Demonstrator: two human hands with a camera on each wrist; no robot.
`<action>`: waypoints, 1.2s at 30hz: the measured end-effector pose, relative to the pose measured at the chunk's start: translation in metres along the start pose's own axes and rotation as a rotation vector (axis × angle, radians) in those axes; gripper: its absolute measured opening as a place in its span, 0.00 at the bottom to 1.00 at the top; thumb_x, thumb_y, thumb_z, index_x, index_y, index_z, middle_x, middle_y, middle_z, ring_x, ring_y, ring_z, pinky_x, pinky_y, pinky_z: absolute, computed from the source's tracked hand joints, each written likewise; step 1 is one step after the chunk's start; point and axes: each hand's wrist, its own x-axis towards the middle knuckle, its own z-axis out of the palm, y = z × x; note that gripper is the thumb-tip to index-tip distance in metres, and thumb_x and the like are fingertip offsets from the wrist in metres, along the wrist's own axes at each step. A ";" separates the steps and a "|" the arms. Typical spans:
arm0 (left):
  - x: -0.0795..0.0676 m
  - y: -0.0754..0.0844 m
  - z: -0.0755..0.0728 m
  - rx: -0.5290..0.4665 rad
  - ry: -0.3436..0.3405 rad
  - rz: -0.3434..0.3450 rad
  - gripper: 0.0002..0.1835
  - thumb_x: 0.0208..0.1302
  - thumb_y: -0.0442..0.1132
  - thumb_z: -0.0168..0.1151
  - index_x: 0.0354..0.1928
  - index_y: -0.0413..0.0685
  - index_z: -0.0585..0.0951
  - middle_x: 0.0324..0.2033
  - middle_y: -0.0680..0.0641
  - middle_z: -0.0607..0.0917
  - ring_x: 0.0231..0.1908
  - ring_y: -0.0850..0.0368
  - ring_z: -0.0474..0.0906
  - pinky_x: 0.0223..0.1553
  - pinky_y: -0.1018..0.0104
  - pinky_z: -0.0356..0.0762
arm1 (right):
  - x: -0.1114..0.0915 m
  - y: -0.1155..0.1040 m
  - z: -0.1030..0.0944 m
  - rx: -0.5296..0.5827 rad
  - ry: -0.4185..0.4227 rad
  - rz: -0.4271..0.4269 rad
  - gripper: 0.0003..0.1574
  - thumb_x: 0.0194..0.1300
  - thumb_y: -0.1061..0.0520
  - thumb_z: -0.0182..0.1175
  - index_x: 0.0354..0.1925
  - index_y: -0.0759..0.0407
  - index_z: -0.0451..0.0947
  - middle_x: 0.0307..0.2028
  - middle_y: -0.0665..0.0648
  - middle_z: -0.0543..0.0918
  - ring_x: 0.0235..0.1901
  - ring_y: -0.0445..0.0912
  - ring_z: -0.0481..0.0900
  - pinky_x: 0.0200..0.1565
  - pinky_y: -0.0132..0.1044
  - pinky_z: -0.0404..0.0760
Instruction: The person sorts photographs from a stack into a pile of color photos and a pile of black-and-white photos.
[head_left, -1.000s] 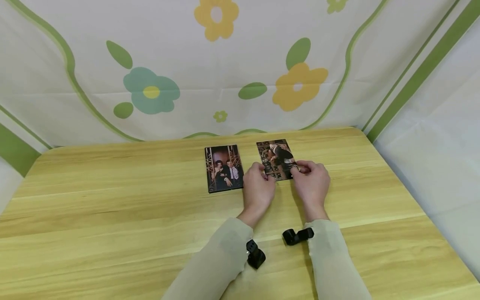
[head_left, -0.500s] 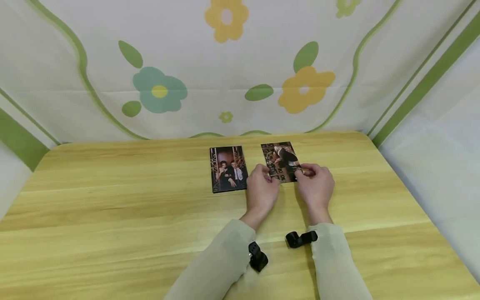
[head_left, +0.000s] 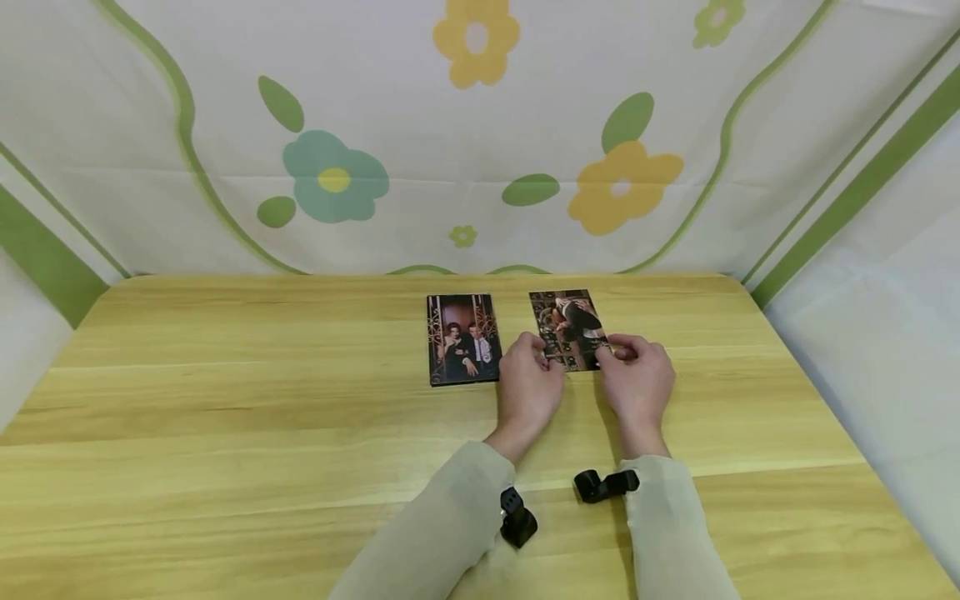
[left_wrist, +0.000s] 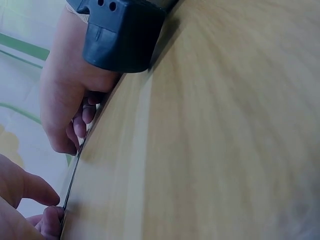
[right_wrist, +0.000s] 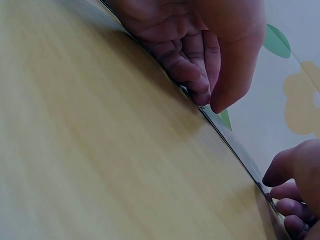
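A photo card with a dark picture of a figure in black and white lies toward the back of the table. My left hand grips its near left corner with curled fingers. On the near right corner, the thumb of my right hand lies over the picture and the fingers bend at its side. Both wrist views look along the card's thin edge, with fingertips at both ends. To the left, close beside my left hand, lies another photo card showing two seated people; its dark lower edge suggests a stack.
The wooden table reaches back to a white flowered cloth. Another white sheet hangs along the right side. Small black cameras sit on both wrists, including the left wrist camera.
The head view has shifted slightly, so the scene sits a little further right and lower. Hands and cards keep about the same places relative to each other.
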 end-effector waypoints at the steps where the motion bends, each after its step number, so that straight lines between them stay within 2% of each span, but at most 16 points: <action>1: 0.000 0.000 0.000 0.007 0.000 0.002 0.13 0.68 0.29 0.66 0.54 0.38 0.83 0.33 0.48 0.84 0.29 0.61 0.75 0.32 0.69 0.76 | 0.000 0.000 0.000 0.001 0.000 0.000 0.22 0.68 0.52 0.68 0.58 0.58 0.88 0.46 0.59 0.82 0.46 0.53 0.76 0.47 0.41 0.68; 6: -0.001 0.004 -0.002 0.018 -0.029 -0.016 0.15 0.68 0.32 0.67 0.55 0.38 0.83 0.35 0.48 0.84 0.30 0.60 0.76 0.34 0.67 0.77 | 0.000 0.000 0.000 0.017 0.010 0.008 0.26 0.70 0.51 0.67 0.62 0.58 0.85 0.48 0.59 0.81 0.47 0.54 0.77 0.47 0.40 0.69; 11: -0.006 0.008 -0.011 -0.050 -0.057 -0.022 0.15 0.69 0.34 0.66 0.55 0.39 0.84 0.35 0.48 0.86 0.31 0.60 0.79 0.34 0.66 0.79 | -0.002 -0.003 0.000 0.075 0.027 0.027 0.27 0.71 0.51 0.67 0.64 0.58 0.83 0.50 0.60 0.81 0.48 0.53 0.78 0.48 0.40 0.72; 15: -0.009 0.007 -0.025 -0.106 -0.062 -0.015 0.15 0.69 0.33 0.66 0.55 0.38 0.84 0.38 0.47 0.89 0.36 0.59 0.82 0.39 0.66 0.83 | -0.003 -0.004 0.001 0.123 0.055 0.016 0.26 0.70 0.51 0.68 0.63 0.58 0.84 0.49 0.58 0.80 0.46 0.49 0.78 0.47 0.38 0.74; 18: -0.009 0.008 -0.039 -0.116 -0.052 -0.011 0.15 0.69 0.32 0.65 0.55 0.38 0.84 0.40 0.46 0.89 0.39 0.56 0.84 0.44 0.63 0.84 | -0.006 -0.007 0.004 0.149 0.056 -0.030 0.25 0.71 0.52 0.69 0.62 0.58 0.84 0.48 0.57 0.80 0.43 0.46 0.77 0.46 0.34 0.74; 21: -0.008 0.010 -0.054 -0.125 -0.030 0.002 0.14 0.68 0.30 0.63 0.54 0.38 0.85 0.40 0.44 0.89 0.41 0.53 0.85 0.47 0.58 0.84 | -0.011 -0.013 0.005 0.182 0.010 -0.095 0.24 0.71 0.52 0.69 0.62 0.58 0.84 0.48 0.57 0.81 0.43 0.44 0.77 0.43 0.27 0.75; 25: -0.005 0.009 -0.071 -0.135 -0.011 0.009 0.14 0.69 0.31 0.63 0.54 0.38 0.85 0.42 0.42 0.89 0.43 0.49 0.86 0.50 0.54 0.85 | -0.023 -0.025 0.010 0.236 -0.107 -0.157 0.22 0.72 0.54 0.68 0.62 0.58 0.84 0.49 0.57 0.84 0.45 0.44 0.79 0.42 0.22 0.76; 28: -0.002 0.007 -0.083 -0.145 0.000 -0.026 0.14 0.69 0.33 0.65 0.55 0.38 0.85 0.45 0.42 0.89 0.46 0.48 0.86 0.51 0.55 0.86 | -0.034 -0.033 0.016 0.248 -0.202 -0.182 0.22 0.72 0.54 0.69 0.62 0.57 0.84 0.50 0.57 0.86 0.46 0.45 0.80 0.44 0.22 0.78; 31: 0.000 0.002 -0.096 -0.152 0.039 -0.072 0.15 0.70 0.35 0.66 0.56 0.38 0.84 0.48 0.41 0.89 0.49 0.47 0.86 0.53 0.55 0.87 | -0.044 -0.038 0.022 0.258 -0.283 -0.202 0.23 0.71 0.55 0.71 0.63 0.57 0.83 0.50 0.58 0.87 0.48 0.47 0.82 0.46 0.23 0.80; 36: -0.001 -0.009 -0.117 -0.153 0.111 -0.118 0.15 0.71 0.36 0.67 0.57 0.40 0.85 0.49 0.40 0.89 0.52 0.45 0.86 0.57 0.51 0.85 | -0.052 -0.039 0.029 0.287 -0.337 -0.193 0.25 0.70 0.57 0.72 0.62 0.59 0.83 0.52 0.59 0.86 0.49 0.48 0.83 0.47 0.23 0.81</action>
